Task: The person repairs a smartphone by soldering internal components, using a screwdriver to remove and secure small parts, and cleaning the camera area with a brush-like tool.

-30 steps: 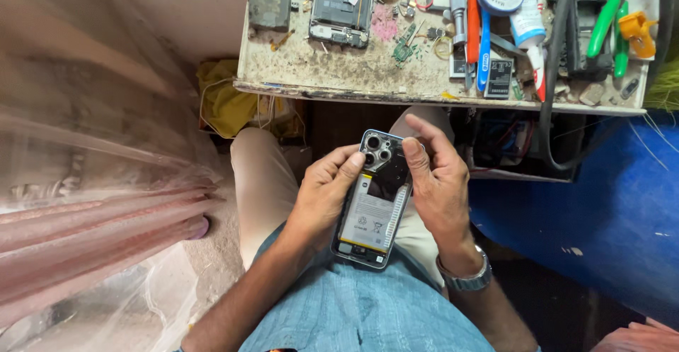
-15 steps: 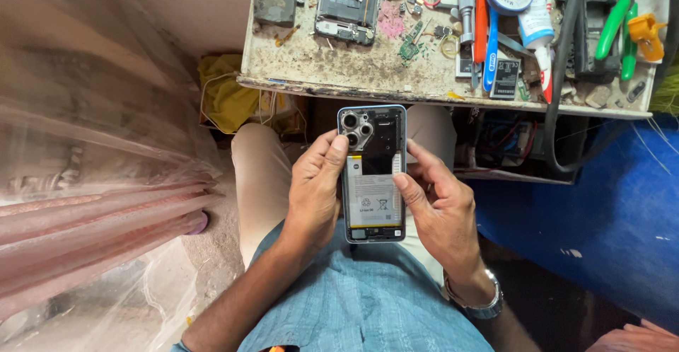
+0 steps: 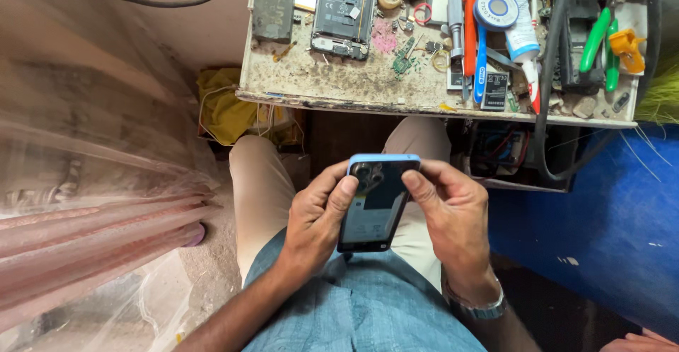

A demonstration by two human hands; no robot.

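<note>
Both hands are on a slim blue-framed smartphone with a glossy dark back and a camera cluster (image 3: 377,203), held upright over the lap, just below the edge of the grimy, cluttered wooden workbench (image 3: 339,87). The left hand (image 3: 318,221) wraps its left edge, fingers curled behind and thumb pressed flat near the cameras; the right hand (image 3: 453,217) grips the right edge, thumb lying on the back panel, fingers closed together behind. Up on the bench lie an opened phone body (image 3: 343,12), a red-handled tool (image 3: 470,12) and green-handled pliers (image 3: 598,41).

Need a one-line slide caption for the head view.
Both hands, left hand and right hand, hold a blue-framed phone with its back open, below a cluttered workbench.
</note>
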